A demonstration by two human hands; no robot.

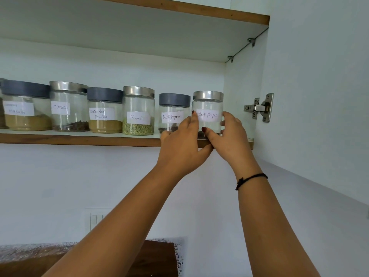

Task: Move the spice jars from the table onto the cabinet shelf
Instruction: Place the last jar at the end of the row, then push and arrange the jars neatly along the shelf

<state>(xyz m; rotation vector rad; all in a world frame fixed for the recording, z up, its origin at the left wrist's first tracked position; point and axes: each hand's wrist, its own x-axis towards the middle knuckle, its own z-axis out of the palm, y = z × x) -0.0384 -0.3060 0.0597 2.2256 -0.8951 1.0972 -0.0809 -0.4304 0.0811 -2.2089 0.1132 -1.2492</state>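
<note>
A glass jar with a steel lid, labelled Black Pepper [208, 108], stands at the right end of the cabinet shelf [79, 137]. My left hand [182, 145] touches its left side with fingers raised. My right hand [229, 136] curls round its right side, thumb on the front. To its left stand a grey-lidded Black Pepper jar [173, 111], a Fennel jar [138, 110], a Coriander Powder jar [104, 110], a Cloves jar [68, 106] and a masala jar [26, 107].
The cabinet's right wall carries a metal hinge [259, 107] close to the held jar. An upper shelf [179, 9] runs overhead. Below, a dark wooden table corner [157, 256] and a wall switch plate [95, 218] show.
</note>
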